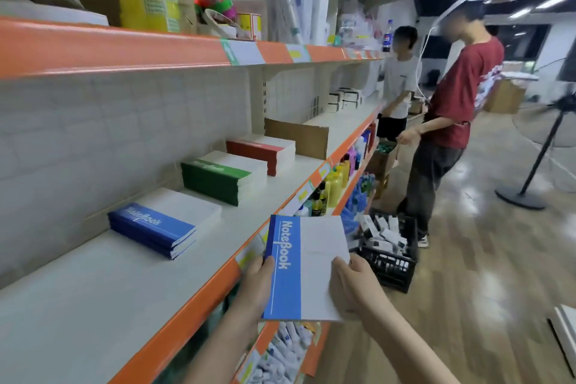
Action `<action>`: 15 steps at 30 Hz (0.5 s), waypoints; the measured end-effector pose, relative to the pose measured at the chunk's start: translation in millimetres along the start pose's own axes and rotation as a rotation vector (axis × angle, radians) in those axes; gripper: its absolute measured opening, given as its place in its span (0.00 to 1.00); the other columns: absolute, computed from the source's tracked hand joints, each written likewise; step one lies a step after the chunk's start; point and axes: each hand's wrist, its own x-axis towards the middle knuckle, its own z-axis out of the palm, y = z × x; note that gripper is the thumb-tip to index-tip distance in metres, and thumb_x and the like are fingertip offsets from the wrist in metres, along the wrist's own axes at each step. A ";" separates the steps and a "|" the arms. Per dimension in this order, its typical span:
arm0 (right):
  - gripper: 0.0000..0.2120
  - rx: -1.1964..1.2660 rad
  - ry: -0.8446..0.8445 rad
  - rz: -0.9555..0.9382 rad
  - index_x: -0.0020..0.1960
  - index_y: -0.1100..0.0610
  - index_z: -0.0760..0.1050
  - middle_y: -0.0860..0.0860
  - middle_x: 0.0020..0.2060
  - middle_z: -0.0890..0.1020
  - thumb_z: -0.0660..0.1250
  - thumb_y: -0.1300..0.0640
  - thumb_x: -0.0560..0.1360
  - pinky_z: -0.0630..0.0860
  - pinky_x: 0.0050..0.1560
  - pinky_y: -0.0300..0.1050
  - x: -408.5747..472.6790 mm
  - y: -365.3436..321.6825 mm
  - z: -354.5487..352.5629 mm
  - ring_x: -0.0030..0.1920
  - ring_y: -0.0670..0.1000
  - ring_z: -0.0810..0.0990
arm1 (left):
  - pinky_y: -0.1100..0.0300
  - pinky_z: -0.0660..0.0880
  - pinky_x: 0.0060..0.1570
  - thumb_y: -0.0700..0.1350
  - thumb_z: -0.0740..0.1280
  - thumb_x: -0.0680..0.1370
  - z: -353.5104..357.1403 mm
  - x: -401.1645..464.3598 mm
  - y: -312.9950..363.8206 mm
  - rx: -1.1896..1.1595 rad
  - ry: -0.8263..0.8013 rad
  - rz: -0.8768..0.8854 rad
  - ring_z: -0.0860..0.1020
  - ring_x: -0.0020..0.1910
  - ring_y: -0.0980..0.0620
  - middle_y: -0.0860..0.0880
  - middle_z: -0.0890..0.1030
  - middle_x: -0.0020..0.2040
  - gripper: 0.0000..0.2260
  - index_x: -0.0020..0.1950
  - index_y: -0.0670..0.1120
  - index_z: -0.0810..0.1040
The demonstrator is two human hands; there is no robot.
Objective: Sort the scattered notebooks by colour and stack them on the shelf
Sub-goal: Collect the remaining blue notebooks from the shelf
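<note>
- Head view: a blue notebook [304, 268] is held out in front of the shelf [124, 274], just past its orange edge, cover up.
- It is gripped on both sides: the left hand [255, 284] is clamped on the spine side, thumb on the cover, and the right hand [352, 284] is pinching the white side, thumb on top. Two grips are probably used so it stays flat and square for laying down.
- Three piles are seen on the shelf, well apart: a blue stack [162, 224] nearest, a green stack [223, 176] next, a red stack [265, 151] beyond.
- The blue stack is judged the target; it lies to the left of the held notebook, so a short carry is called for.
- A cardboard divider [299, 137] is stood beyond the red stack, likely to close off the section.
- A black crate [386, 256] is set on the floor; two people are standing further along.
</note>
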 end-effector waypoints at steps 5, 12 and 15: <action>0.08 -0.013 -0.125 -0.030 0.53 0.58 0.70 0.54 0.44 0.75 0.56 0.55 0.80 0.68 0.43 0.43 29.4 -37.5 26.3 0.44 0.51 0.75 | 0.59 0.74 0.38 0.46 0.54 0.83 -20.5 29.0 10.7 -0.047 0.144 -0.012 0.80 0.41 0.50 0.49 0.81 0.44 0.10 0.49 0.46 0.73; 0.09 -0.028 -0.353 -0.130 0.42 0.55 0.68 0.50 0.36 0.72 0.57 0.53 0.79 0.67 0.40 0.43 67.5 -66.1 92.0 0.39 0.52 0.72 | 0.60 0.71 0.34 0.45 0.54 0.83 -67.0 40.3 21.2 -0.129 0.456 0.000 0.79 0.40 0.51 0.49 0.80 0.45 0.08 0.52 0.49 0.73; 0.11 -0.009 -0.469 -0.159 0.38 0.56 0.66 0.51 0.34 0.71 0.58 0.54 0.78 0.67 0.39 0.43 86.2 -74.6 122.6 0.37 0.52 0.70 | 0.59 0.72 0.36 0.45 0.55 0.83 -83.3 47.6 19.1 -0.125 0.596 -0.006 0.79 0.41 0.50 0.47 0.80 0.46 0.09 0.49 0.46 0.72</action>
